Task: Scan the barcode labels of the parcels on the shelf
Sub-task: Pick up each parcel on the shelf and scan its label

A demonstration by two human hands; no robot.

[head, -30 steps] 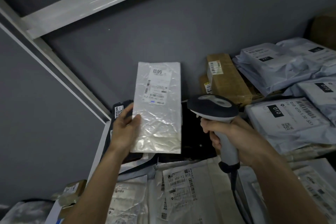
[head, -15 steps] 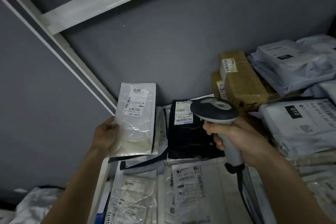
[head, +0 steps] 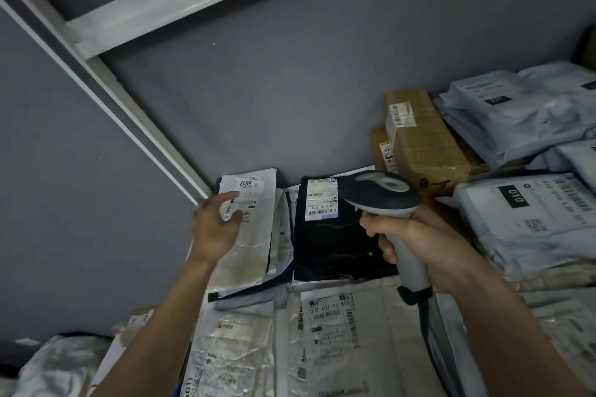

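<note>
A silver foil parcel (head: pixel 254 235) with a white label marked 6813 lies at the shelf's left end, leaning on other flat parcels. My left hand (head: pixel 216 229) hovers over its left side with fingers loosely spread, holding nothing. My right hand (head: pixel 416 245) grips the grey handle of a barcode scanner (head: pixel 383 193), whose dark head points left over a black parcel (head: pixel 329 242) with a white barcode label. A white parcel (head: pixel 335 332) labelled 502 602-12 815 lies in front.
Brown cardboard boxes (head: pixel 419 145) stand against the grey back wall. Pale blue-grey mailers (head: pixel 522 119) are stacked at the right, one marked 010 (head: pixel 529 216). White shelf posts (head: pixel 135 113) run along the left. More crumpled bags (head: pixel 58 364) lie at lower left.
My left hand carried the silver parcel leftward and down onto the stack at the shelf's left end, then released it. The scanner in my right hand stayed roughly in place.
</note>
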